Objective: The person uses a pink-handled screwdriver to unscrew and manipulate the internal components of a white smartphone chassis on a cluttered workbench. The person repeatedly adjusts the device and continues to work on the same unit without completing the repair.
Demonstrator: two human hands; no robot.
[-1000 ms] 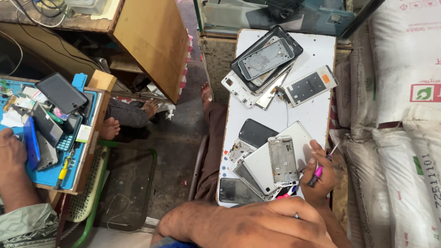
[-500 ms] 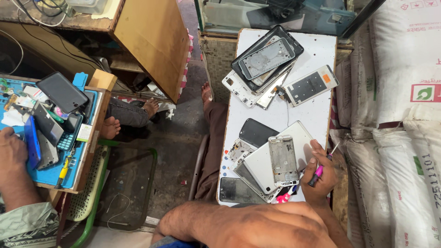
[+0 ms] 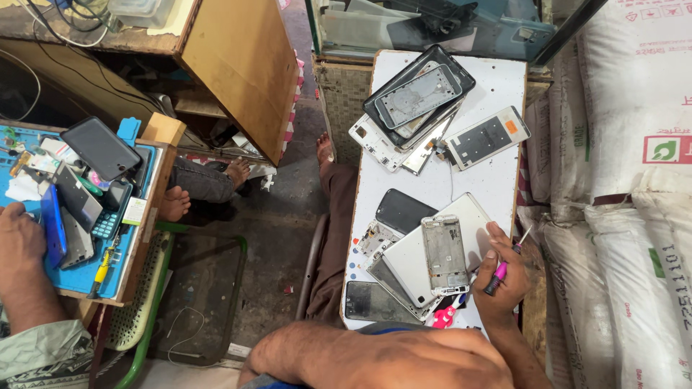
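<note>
My right hand (image 3: 504, 277) rests at the near right corner of a white board (image 3: 432, 180) and is closed around a pink-handled screwdriver (image 3: 499, 275). Its fingertips touch a white tablet back (image 3: 404, 256) with a silver phone frame (image 3: 445, 252) lying on top. A black phone screen (image 3: 401, 211) and a dark glass panel (image 3: 375, 302) lie beside these. A bare forearm (image 3: 375, 356) crosses the bottom edge, and my left hand does not show.
A pile of phone frames (image 3: 418, 97) and a white display panel (image 3: 486, 137) sit at the board's far end. White sacks (image 3: 634, 216) stand on the right. On the left, another person's hand (image 3: 18, 245) works on a blue mat (image 3: 79, 274) crowded with phones and tools.
</note>
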